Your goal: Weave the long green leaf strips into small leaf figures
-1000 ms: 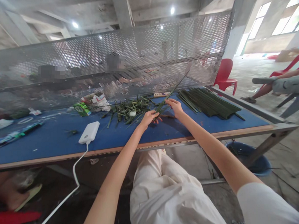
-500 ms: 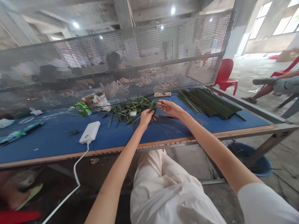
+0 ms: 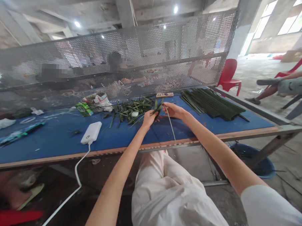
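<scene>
My left hand (image 3: 149,119) is closed around a small bundle of green leaf strips (image 3: 156,106), whose tips stick up above the fingers. To its right, my right hand (image 3: 175,110) pinches at the bundle's edge. A thin pale-green strip (image 3: 171,125) hangs from beside the right fingers down toward the table's front edge. How the strips are folded or woven is too small to make out. Just behind and left of the hands lies a heap of cut leaf pieces (image 3: 127,108), with a small white object (image 3: 135,114) on it.
Long dark-green leaves (image 3: 213,104) lie stacked at the right on the blue table (image 3: 120,136). A white power bank (image 3: 91,133) with a cable sits at the left, near a green packet (image 3: 84,109). A perforated metal screen (image 3: 148,56) stands behind; a blue basin (image 3: 266,168) is below.
My right hand's fingers have closed in on the bundle. The pale strip now hangs below the right hand, and the leaf tips stand more spread. My left hand stays nearly in place.
</scene>
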`<action>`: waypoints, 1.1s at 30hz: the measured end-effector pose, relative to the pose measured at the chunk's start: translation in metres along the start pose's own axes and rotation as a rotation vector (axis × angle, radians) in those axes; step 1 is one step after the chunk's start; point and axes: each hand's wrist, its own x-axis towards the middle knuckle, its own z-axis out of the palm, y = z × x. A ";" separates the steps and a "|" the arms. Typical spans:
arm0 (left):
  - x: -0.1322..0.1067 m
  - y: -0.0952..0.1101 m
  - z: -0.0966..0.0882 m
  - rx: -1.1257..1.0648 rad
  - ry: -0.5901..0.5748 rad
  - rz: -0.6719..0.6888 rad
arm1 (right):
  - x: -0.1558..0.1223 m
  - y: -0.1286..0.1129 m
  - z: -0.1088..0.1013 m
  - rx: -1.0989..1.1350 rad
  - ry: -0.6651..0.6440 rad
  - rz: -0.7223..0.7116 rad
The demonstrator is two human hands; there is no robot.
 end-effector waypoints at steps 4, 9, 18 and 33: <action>-0.001 -0.002 0.001 -0.044 -0.076 -0.004 | 0.002 0.003 -0.003 -0.075 0.067 -0.131; -0.005 0.000 0.001 -0.061 -0.255 0.001 | 0.002 0.006 -0.004 -0.162 0.245 -0.172; -0.006 0.004 0.002 -0.092 -0.245 -0.057 | 0.002 0.008 -0.005 -0.372 0.285 -0.258; -0.004 0.003 0.002 -0.118 -0.183 -0.067 | 0.008 0.021 0.000 -0.619 0.328 -0.379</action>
